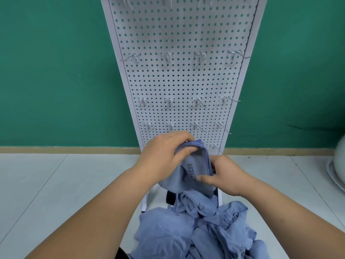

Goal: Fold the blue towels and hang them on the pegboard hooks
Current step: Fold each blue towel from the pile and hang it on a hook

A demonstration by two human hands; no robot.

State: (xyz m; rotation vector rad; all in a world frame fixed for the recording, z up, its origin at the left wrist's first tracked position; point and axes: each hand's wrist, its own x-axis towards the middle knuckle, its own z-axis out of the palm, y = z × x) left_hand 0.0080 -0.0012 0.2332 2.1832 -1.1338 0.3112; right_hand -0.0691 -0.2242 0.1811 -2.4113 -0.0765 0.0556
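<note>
A blue towel (pixel 196 165) with dark lettering is held in front of the lower part of the white pegboard (pixel 179 81). My left hand (pixel 164 152) grips its top folded edge. My right hand (pixel 224 176) pinches its right side, thumb lying across the cloth. Below my hands, a heap of several crumpled blue towels (pixel 196 230) lies at the bottom of the view. Rows of metal hooks (pixel 168 57) stick out of the pegboard, all bare.
A green wall (pixel 56 71) stands behind the pegboard, with a tan baseboard and pale floor tiles (pixel 56 184) below. A white round object (pixel 337 171) sits at the right edge. The pegboard's white frame legs (pixel 145 202) reach the floor beside the heap.
</note>
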